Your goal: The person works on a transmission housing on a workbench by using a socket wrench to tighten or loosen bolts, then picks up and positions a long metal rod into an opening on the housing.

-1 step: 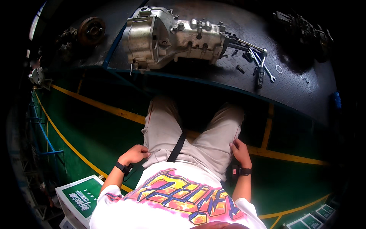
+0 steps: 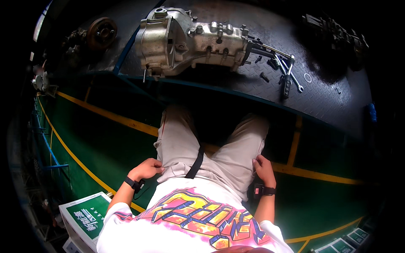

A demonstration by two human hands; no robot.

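Observation:
My left hand (image 2: pixel 146 168) hangs beside my left thigh. Its fingers are loosely bent and apart, tips at the trouser cloth, with nothing visible in them. On the other side, my right hand (image 2: pixel 264 169) rests against the right thigh, empty as far as I can see and loosely open; some of its fingers are hidden. Both hands are well away from the workbench (image 2: pixel 316 99). On the bench lies a large silver gearbox housing (image 2: pixel 190 44). To its right are a ratchet wrench (image 2: pixel 287 84), a combination spanner (image 2: pixel 296 81) and several dark bolts (image 2: pixel 264 77).
A thin pale ring (image 2: pixel 307 78) lies right of the tools. Dark machinery (image 2: pixel 337 36) sits at the bench's far right, and a rusty round hub (image 2: pixel 102 33) at far left. A white box with a green top (image 2: pixel 86 217) stands at lower left. Yellow lines mark the green floor (image 2: pixel 114 152).

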